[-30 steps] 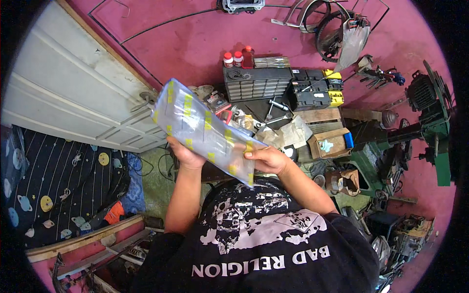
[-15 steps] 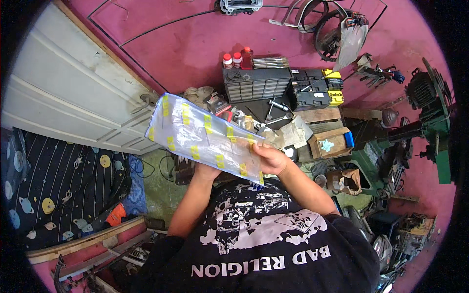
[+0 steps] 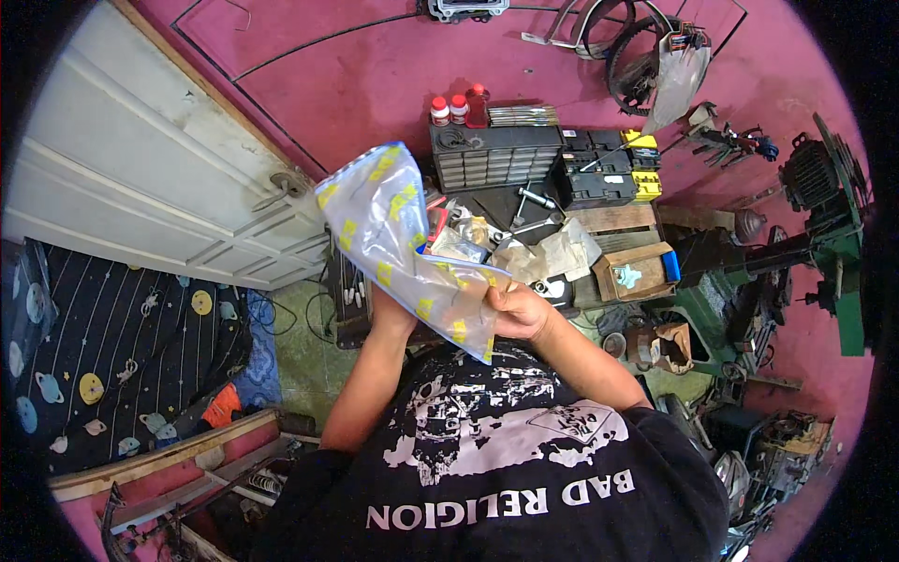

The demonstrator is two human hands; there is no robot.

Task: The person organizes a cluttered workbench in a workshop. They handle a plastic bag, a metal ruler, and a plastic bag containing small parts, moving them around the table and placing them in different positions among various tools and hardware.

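Observation:
A clear plastic bag (image 3: pixel 379 229) with yellow printed marks and a blue edge is held up in front of me, over the near left of the workbench. My right hand (image 3: pixel 518 310) pinches its near right corner, thumb on top and other fingers behind the film. Beneath the bag's lower left edge is my left hand (image 3: pixel 391 315), touching it from behind; the bag hides its fingers. The far part of the bag bends upward, with a fold at its right side. Nothing can be made out inside it.
Beyond the bag, the workbench carries a small-drawer cabinet (image 3: pixel 496 159), black-and-yellow cases (image 3: pixel 604 173), a T-handle wrench (image 3: pixel 536 199), crumpled paper and a wooden box (image 3: pixel 637 277). A white door (image 3: pixel 178 159) stands left. Green machinery (image 3: pixel 847 300) is at right.
The bag's far end has swung up and to the right, and the bag, flatter before, now bends and folds. My right hand keeps its grip on the corner.

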